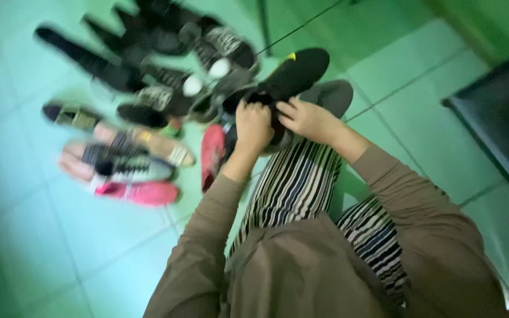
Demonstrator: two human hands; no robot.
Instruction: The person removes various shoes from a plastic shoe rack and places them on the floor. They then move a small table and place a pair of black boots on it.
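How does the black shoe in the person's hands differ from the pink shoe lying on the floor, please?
The black shoe is dark and held up by both hands, left hand and right hand; the pink shoe is bright and untouched. The black shoe is lifted off the tiles; the pink one lies flat among other pairs. Both are blurred.

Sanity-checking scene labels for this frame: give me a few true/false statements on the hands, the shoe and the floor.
1. Both hands are on a black shoe. True: the left hand and the right hand grip the black shoe at its opening.
2. The shoe in hand is pink. False: it is black; a pink shoe lies on the floor to the left.
3. Several other shoes lie on the green tiled floor. True: a loose group sits ahead and left of the hands.
4. The person wears plain black trousers. False: the trousers are striped.
5. The sleeves are rolled above the elbows. False: the brown sleeves reach nearly to the wrists.
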